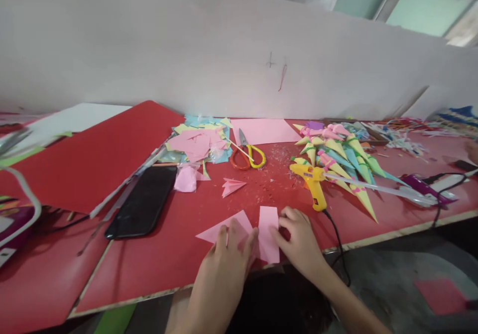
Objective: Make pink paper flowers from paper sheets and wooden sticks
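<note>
On the near edge of the red table lies pink paper (268, 232), a narrow upright strip on the right and a pointed flap (220, 229) on the left. Whether the two parts are one folded sheet I cannot tell. My left hand (226, 264) rests over the flap with its fingers apart and its thumb beside the strip. At the strip's right edge, my right hand (297, 239) has its thumb on the paper and its other fingers curled. A small pleated pink paper piece (233, 187) lies just beyond my hands.
A yellow glue gun (311, 182) lies right, its cord over the table edge, beside a pile of paper cones (347, 155). Scissors (248, 155), paper scraps (197, 142) and a pink sheet (265, 131) lie behind. Left are a black phone (144, 202) and red card (100, 155).
</note>
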`<move>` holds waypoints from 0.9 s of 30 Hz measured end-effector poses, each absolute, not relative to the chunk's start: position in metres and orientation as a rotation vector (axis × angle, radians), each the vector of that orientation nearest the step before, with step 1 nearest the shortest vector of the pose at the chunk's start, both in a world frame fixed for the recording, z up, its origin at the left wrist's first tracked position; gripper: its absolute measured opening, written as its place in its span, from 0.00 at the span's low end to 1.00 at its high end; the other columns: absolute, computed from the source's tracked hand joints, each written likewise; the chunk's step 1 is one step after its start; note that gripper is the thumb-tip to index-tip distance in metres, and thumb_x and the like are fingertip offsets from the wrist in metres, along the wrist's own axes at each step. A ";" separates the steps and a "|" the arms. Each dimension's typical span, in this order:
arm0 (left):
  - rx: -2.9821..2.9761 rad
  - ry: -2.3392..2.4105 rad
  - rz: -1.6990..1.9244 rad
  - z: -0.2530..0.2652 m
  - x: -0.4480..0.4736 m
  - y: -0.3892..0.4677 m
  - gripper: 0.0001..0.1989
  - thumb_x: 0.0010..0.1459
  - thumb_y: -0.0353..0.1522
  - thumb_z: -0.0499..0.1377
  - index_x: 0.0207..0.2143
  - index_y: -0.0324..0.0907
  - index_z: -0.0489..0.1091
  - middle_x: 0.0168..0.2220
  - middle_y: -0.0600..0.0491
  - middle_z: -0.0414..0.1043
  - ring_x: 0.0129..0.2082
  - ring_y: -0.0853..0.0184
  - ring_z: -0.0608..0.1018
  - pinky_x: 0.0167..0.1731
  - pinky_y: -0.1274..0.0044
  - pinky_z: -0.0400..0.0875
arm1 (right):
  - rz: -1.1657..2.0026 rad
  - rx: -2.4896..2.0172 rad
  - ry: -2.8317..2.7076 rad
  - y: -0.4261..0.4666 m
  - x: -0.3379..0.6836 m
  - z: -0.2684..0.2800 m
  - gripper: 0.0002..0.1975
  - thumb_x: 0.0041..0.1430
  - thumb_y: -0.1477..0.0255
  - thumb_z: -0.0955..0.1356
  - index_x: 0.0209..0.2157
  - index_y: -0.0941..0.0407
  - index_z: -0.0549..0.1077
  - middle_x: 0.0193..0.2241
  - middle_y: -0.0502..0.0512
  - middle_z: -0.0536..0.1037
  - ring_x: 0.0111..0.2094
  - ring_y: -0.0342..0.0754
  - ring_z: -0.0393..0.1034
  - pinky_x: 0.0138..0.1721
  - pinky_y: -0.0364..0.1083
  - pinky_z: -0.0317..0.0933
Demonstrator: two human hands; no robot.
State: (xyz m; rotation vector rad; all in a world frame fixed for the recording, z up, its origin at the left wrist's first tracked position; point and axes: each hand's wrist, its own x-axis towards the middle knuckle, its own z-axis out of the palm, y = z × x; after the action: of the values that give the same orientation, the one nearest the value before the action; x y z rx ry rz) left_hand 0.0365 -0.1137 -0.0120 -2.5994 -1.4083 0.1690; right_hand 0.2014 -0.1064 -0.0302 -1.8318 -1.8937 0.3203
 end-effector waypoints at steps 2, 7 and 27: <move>-2.607 -1.435 0.156 -0.013 0.037 -0.119 0.27 0.53 0.29 0.54 0.56 0.50 0.54 0.52 0.39 0.63 0.49 0.48 0.67 0.31 0.68 0.74 | 0.385 -1.794 -1.876 -0.110 0.199 -0.027 0.09 0.50 0.66 0.65 0.23 0.56 0.70 0.28 0.52 0.67 0.33 0.48 0.59 0.36 0.47 0.51; -2.668 -1.586 0.248 -0.014 0.044 -0.124 0.37 0.45 0.37 0.62 0.57 0.47 0.52 0.54 0.38 0.60 0.54 0.44 0.61 0.43 0.59 0.65 | 0.416 -1.786 -1.874 -0.119 0.193 -0.021 0.04 0.46 0.67 0.68 0.26 0.52 0.73 0.34 0.53 0.68 0.38 0.51 0.60 0.43 0.52 0.50; -2.928 -1.594 -0.008 0.000 0.032 -0.095 0.42 0.35 0.52 0.60 0.55 0.50 0.56 0.58 0.42 0.55 0.56 0.44 0.55 0.51 0.53 0.49 | 0.667 -1.598 -1.533 -0.135 0.212 -0.024 0.10 0.54 0.68 0.62 0.27 0.59 0.70 0.27 0.55 0.75 0.29 0.48 0.69 0.33 0.43 0.62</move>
State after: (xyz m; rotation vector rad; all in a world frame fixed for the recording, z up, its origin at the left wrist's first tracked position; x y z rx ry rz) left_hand 0.0317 -0.0953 0.0002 -2.9279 -1.5941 -0.0082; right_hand 0.2122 -0.1346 -0.0238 -1.5981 -1.5334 0.6666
